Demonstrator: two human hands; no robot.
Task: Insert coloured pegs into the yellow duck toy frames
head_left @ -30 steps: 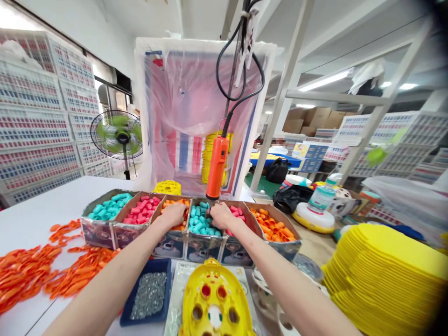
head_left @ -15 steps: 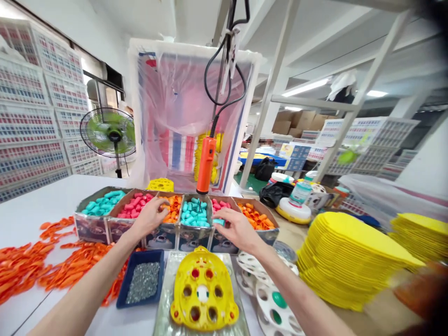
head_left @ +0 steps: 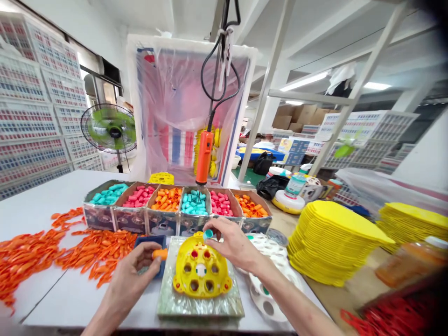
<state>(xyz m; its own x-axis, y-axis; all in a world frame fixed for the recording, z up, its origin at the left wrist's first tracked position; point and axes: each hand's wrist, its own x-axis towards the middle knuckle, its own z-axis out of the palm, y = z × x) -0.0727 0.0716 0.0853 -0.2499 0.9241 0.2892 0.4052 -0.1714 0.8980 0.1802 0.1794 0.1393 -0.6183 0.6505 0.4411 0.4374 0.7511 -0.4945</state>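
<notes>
My left hand (head_left: 136, 268) pinches an orange plastic cap (head_left: 160, 254) between thumb and fingers, just left of a yellow plastic shell (head_left: 182, 275). The shell has several round holes and lies on a plastic-wrapped block (head_left: 196, 309). My right hand (head_left: 233, 242) grips a teal plastic cap (head_left: 208, 234) over the shell's upper right edge. Behind my left hand, a dark blue tray (head_left: 161, 242) is partly covered. Divided bins (head_left: 164, 224) stand beyond the shell, filled with teal, pink and orange caps.
An orange electric screwdriver (head_left: 203, 158) hangs on a cable over the bins. Orange parts (head_left: 94, 254) lie heaped at left. White perforated plates (head_left: 261, 303) and a yellow stack (head_left: 332, 242) stand at right. A fan (head_left: 108, 128) is behind the table.
Both hands have come back from the bins toward the shell, the left carrying an orange cap and the right a teal one. The view has shifted slightly.
</notes>
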